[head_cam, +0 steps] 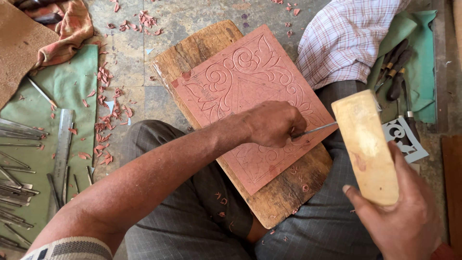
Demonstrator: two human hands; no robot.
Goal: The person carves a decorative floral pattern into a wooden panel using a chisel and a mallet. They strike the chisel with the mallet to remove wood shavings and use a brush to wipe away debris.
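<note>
From the head camera, looking down over the person's lap, a square reddish-pink panel carved with scrolling leaf lines (250, 103) lies flat on a rough brown wooden slab (288, 190), which rests across the knees in grey checked trousers. The left hand (273, 124) sits knuckles-up on the lower right part of the panel, fingers curled tightly around a thin metal chisel (315, 130) whose shaft juts out to the right, nearly level; its cutting end is hidden under the hand. The right hand (402, 212) grips the lower end of a pale rectangular wooden block (366, 144), thumb on its near face and fingers wrapped behind. The upper end of the block stands just beside the free end of the chisel, touching or almost touching it; which one cannot be told.

To the left, on a green cloth (72, 86) spread over the stone floor, lie a steel ruler (61, 151) and a row of slim metal tools (14, 178). Pinkish shavings (108, 120) are scattered over the floor between the cloth and the slab, and a few lie on the trousers. At upper right a folded plaid cloth (344, 38) lies beside more dark-handled tools (394, 67) on a second green cloth, with a white cut-out stencil (406, 137) just below them, partly behind the block.
</note>
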